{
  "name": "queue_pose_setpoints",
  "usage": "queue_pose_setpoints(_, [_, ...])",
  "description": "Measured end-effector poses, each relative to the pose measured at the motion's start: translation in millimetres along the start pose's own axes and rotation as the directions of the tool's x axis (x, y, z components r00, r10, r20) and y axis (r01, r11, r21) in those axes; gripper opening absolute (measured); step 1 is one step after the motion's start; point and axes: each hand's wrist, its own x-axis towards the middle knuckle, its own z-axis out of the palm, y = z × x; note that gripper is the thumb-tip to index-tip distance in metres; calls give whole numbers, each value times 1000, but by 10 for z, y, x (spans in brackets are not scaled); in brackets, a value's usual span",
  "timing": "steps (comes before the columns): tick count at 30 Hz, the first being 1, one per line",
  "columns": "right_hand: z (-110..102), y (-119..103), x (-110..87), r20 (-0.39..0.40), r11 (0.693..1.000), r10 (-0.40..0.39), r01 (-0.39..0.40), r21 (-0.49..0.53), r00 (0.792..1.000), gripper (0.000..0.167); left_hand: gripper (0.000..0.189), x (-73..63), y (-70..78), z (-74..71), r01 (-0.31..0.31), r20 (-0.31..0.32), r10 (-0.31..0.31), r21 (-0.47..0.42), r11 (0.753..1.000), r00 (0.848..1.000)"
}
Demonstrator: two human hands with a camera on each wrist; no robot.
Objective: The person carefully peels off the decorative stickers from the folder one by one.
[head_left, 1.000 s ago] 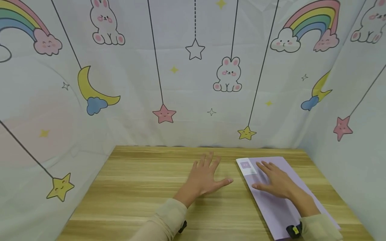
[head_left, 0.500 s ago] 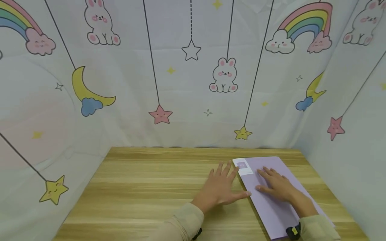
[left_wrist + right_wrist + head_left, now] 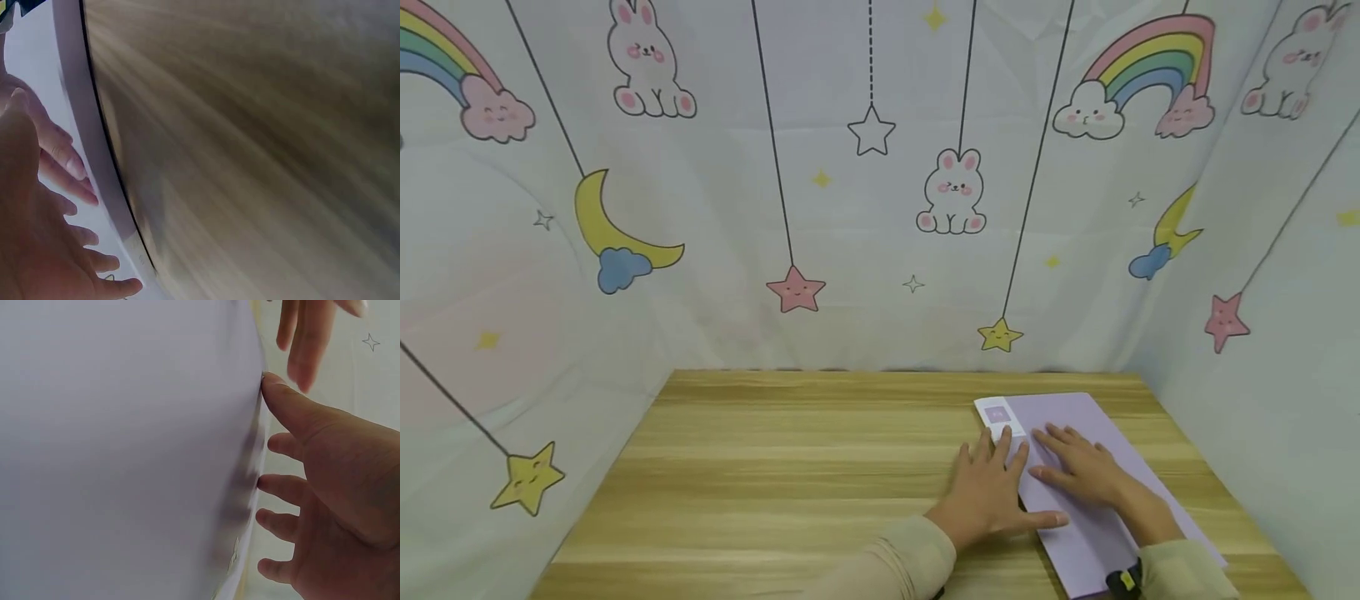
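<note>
A flat lavender folder (image 3: 1060, 533) with a white label strip (image 3: 1000, 414) at its upper left corner lies at an angle on the right part of the table. Over its left edge my left hand (image 3: 988, 496) is spread, fingers straight and thumb reaching across the cover. My right hand (image 3: 1086, 471) rests with fingertips on the middle of the cover. In the right wrist view the right hand's (image 3: 350, 487) thumb and fingertips meet the lavender surface (image 3: 125, 456). Whether the left hand (image 3: 44, 250) touches the folder I cannot tell.
The wood-grain table (image 3: 775, 483) extends to the left of the folder. White cloth walls (image 3: 715, 250) printed with stars, rabbits and rainbows enclose it at the back and both sides. A black band (image 3: 1123, 581) sits at the right wrist.
My left hand has moved right and toward the person, from bare table to over the folder's left edge. The right hand stays on the cover. The head view has shifted slightly.
</note>
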Motion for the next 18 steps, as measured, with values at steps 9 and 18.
queue_pose_setpoints(9, [60,-12,1,15,1000,12,-12,1,1000,63,114,-65,68,103,11,48,-12,23,1000,999])
queue_pose_setpoints(18, [65,-68,25,0,1000,9,-9,1,1000,60,116,-86,-59,32,28,105,-34,53,998,994])
